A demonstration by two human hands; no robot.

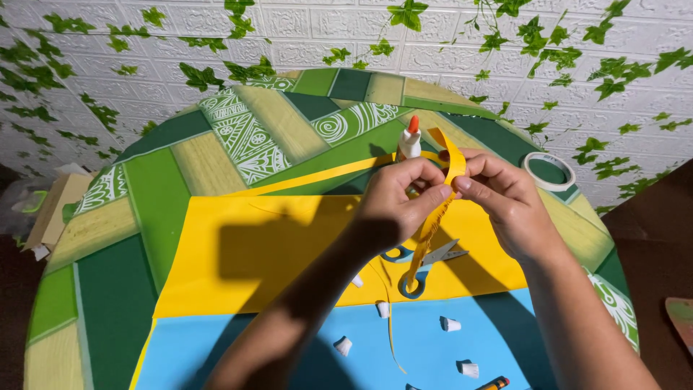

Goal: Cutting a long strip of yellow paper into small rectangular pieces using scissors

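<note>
Both hands meet above the middle of a round tabletop [166, 202] covered in a green patterned cloth. The left hand [395, 198] is clenched around the body of a white glue bottle [409, 144] with an orange tip, holding it upright, and its thumb and forefinger also pinch a yellow paper strip [453, 160]. The right hand [505, 198] grasps the same strip from the other side, fingertips pressed on it just beside the left thumb. The strip loops up over the fingers beside the bottle tip. A fringed, cut length of it hangs down between the two hands toward the tabletop, and a long plain tail runs off to the left over the cloth.

Under the hands lies a yellow sheet [253, 253], and overlapping its near edge is a blue sheet [209, 347] that reaches to the near edge of the tabletop. A pair of scissors [422, 263] with blue handles rests on the yellow sheet right below the hands, partly hidden by the hanging fringe. Several small white rolled paper pieces [450, 324] are scattered on the blue sheet. A pencil tip [494, 383] shows at the near edge. A roll of tape [548, 170] sits near the far right edge of the tabletop, well apart from the hands.
</note>
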